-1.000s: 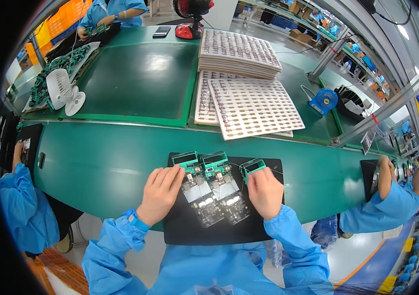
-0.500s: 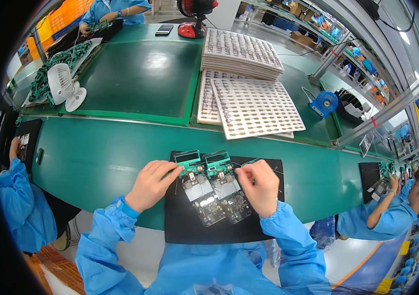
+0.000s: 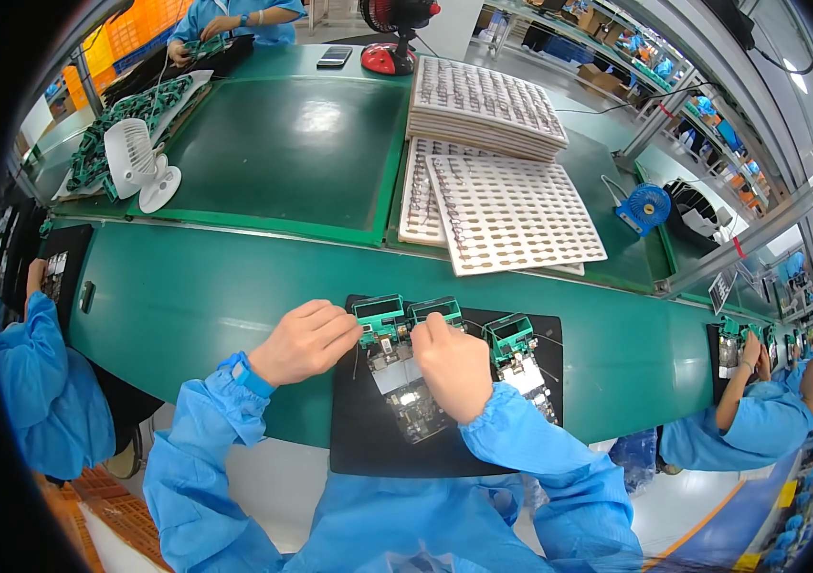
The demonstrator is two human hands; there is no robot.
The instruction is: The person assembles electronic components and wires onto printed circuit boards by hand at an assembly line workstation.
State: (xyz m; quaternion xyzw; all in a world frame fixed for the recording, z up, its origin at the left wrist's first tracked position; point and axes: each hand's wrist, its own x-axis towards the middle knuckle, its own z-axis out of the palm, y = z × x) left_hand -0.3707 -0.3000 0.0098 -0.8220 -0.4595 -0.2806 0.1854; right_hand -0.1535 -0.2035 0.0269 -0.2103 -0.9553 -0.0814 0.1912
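Observation:
On a black mat (image 3: 358,430) lie several circuit boards with green frames at their far ends. My left hand (image 3: 309,342) is closed, its fingertips pressed together at the left corner of the left circuit board (image 3: 395,374); a thin wire hangs just below them. Curled over the middle board's green frame (image 3: 436,307), my right hand (image 3: 454,371) hides most of that board. What either hand pinches is too small or covered to make out. To the right of my right hand lies a third circuit board (image 3: 521,368), with a thin wire beside it.
Beyond the mat stand white trays (image 3: 521,220) of small parts, stacked. A white fan (image 3: 134,162) is by a pile of green frames (image 3: 105,143); a blue fan (image 3: 645,205) and a red-black fan (image 3: 390,53) are farther off. Co-workers (image 3: 760,411) sit on both sides.
My right hand has moved left, from the right board's side onto the middle board's frame. The third board now shows. My left hand stays at the left board's corner; the view has shifted slightly.

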